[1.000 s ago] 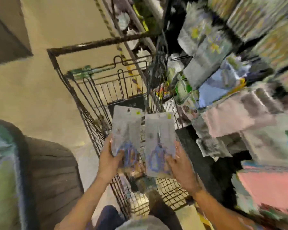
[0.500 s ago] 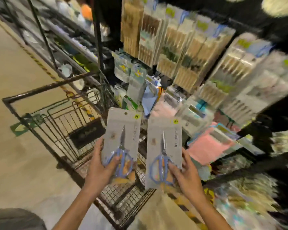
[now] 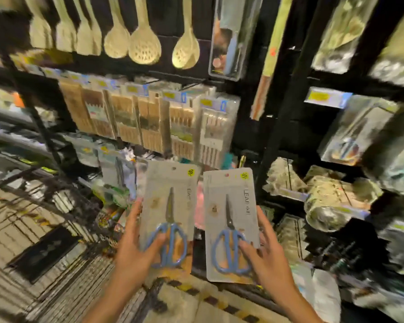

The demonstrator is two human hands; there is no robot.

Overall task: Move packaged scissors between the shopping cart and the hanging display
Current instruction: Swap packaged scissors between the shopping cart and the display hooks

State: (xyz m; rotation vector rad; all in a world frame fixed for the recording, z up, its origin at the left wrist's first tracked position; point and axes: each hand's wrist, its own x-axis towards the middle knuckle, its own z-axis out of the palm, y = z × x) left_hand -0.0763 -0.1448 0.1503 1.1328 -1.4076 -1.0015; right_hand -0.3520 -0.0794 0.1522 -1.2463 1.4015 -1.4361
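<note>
My left hand (image 3: 135,250) grips the lower part of one scissors pack (image 3: 167,213), thumb laid across the blue handles, fingers curled behind the card. My right hand (image 3: 266,255) holds a second scissors pack (image 3: 231,220) the same way. Both cards stand upright, side by side with a narrow gap between them, raised in front of the hanging display (image 3: 163,122). The shopping cart (image 3: 56,220) sits low on my left, badly blurred. Pale slotted spoons (image 3: 145,45) hang along the top row; the packets under them look like wooden utensils, I think.
</note>
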